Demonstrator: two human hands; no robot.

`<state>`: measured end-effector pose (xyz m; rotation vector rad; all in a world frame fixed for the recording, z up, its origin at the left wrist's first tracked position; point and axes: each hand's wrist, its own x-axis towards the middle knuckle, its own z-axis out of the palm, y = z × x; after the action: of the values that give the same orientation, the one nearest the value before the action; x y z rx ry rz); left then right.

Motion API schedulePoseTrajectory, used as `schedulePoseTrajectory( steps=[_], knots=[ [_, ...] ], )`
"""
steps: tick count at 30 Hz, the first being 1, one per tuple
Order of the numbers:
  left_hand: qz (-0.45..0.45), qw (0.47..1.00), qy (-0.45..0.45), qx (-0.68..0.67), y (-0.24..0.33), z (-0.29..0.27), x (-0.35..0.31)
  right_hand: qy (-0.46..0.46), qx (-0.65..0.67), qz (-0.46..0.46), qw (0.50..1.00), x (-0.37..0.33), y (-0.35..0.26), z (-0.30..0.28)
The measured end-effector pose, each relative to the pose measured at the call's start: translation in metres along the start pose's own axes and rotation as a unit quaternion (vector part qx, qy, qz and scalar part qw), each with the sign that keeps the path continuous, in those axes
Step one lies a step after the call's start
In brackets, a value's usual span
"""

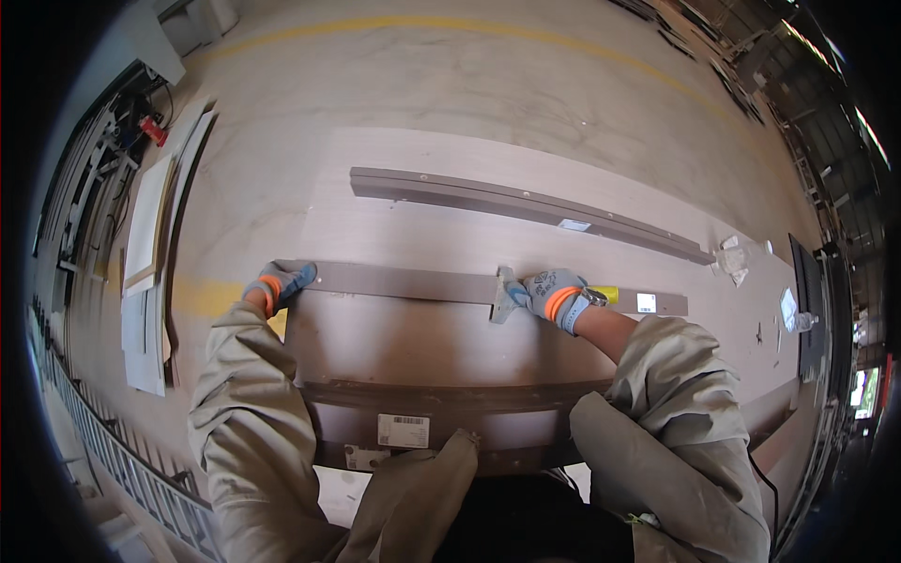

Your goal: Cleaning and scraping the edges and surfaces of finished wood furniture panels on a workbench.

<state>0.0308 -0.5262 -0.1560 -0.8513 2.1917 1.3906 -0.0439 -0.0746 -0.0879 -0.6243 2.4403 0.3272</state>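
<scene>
A long grey-brown strip [404,282] lies across the pale work surface, pale spots and a label showing on it. At its left end, my left hand [281,281], in a grey-blue glove with an orange cuff, is closed around the end. My right hand [554,293], gloved alike, grips a wide-bladed scraper [503,296]. The scraper's blade lies crosswise on the strip, and a yellow end, apparently its handle, sticks out behind the hand. Beyond both hands rests a second, thicker grey-brown bar [507,202] with a small label.
Close to my body is a dark brown stack of boards [441,399] with a barcode label. Crumpled clear plastic [736,260] lies at the far right of the work surface. White panels [150,225] stand at the left, and a yellow line [413,22] runs across the floor beyond.
</scene>
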Motion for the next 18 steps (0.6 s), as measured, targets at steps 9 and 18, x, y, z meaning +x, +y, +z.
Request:
schedulePoseTrajectory(
  steps=[9,18],
  knots=[
    [0.014,1.000,0.013,-0.007,-0.008,-0.006,0.009,-0.016,-0.084,-0.043,0.995,0.016,-0.043,-0.023],
    [0.003,0.999,0.015,-0.034,-0.015,-0.015,0.005,-0.017,-0.074,-0.069,0.995,0.049,-0.135,-0.053]
  ],
)
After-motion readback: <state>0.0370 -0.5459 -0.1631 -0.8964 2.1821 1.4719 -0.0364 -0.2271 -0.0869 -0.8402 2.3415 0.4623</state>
